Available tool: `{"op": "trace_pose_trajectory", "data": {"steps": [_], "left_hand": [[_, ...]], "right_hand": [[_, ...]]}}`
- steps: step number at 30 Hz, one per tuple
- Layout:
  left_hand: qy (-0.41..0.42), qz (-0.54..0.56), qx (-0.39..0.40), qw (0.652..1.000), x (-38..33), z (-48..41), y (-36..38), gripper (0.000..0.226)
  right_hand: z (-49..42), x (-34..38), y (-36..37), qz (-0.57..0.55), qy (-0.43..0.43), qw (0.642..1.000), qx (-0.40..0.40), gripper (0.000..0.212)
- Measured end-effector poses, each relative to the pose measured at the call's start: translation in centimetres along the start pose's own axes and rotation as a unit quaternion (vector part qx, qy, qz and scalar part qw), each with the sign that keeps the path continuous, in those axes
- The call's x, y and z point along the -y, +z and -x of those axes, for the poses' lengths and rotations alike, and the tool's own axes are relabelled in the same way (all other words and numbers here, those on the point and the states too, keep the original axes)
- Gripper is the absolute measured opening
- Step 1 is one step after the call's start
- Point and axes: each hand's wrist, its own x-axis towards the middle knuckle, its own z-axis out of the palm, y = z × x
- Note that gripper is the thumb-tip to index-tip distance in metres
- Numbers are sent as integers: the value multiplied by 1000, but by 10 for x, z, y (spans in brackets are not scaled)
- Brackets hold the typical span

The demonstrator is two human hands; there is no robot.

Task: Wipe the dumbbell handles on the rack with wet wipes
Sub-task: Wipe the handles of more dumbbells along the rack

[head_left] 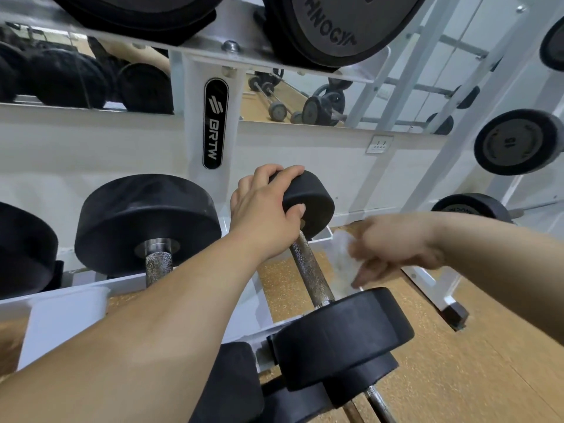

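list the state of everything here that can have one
small black rubber dumbbell: lies on the white metal rack, far head gripped
left hand: grips that dumbbell's far head
right hand: blurred, holds the wipe
white wet wipe: beside the knurled steel handle, contact unclear
larger black rubber dumbbell: rests on the rack, untouched

Centre right, the right hand (393,248) is smeared by motion blur, as is the pale wipe (341,261) under its fingers; its grip cannot be made out. The left hand (262,215) on the dumbbell (311,199) hides the upper end of its handle (308,270). The top edge cuts off the plates (345,22)
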Motion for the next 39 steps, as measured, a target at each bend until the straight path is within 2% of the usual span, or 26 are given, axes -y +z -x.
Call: {"op": "trace_pose_trajectory", "data": {"steps": [2,6,10,12,14,15,17,20,21,23,27,29,33,37,39], "left_hand": [[-1,-2,1,1000,1,1,0,61],[2,8,4,1000,-1,0,-1,60],[1,8,3,1000,-2,-1,-1,60],[-2,7,-1,1000,-1,-1,0,60],[-1,5,-3,1000,-1,-1,1,60],[-1,4,-4,1000,0,0,2,61],[1,5,-7,1000,0,0,1,61],[1,7,-7,1000,-1,-1,1,60],[1,9,-6,1000,-1,-1,1,60],[-1,8,-8,1000,-1,-1,1,60],[-3,11,-5,1000,-1,-1,1,60],[0,9,-5,1000,-2,-1,1,60],[-3,11,-5,1000,0,-1,2,61],[-1,16,0,1000,-1,0,0,61],[-1,12,2,1000,-2,-1,0,61]], "right_hand": [[-19,-1,13,-23,2,999,-40,23],[-28,1,43,-66,10,998,-16,30],[-5,-9,23,8,18,1000,15,13],[1,-6,13,48,32,998,20,15],[-8,-1,11,-29,24,999,-3,20],[-19,0,12,-102,22,994,-44,21],[-41,10,22,-232,15,967,-101,24],[-63,30,47,-383,-5,921,-69,32],[-69,33,53,-379,-5,922,-74,34],[-68,31,57,-310,-15,947,-87,29],[-35,10,38,-145,-44,988,-35,22],[-22,-3,22,-108,-25,994,-13,25],[-32,-3,31,-81,13,996,-26,26],[-24,-4,38,-58,18,997,43,27],[-11,-5,29,-56,18,998,38,24]]}}
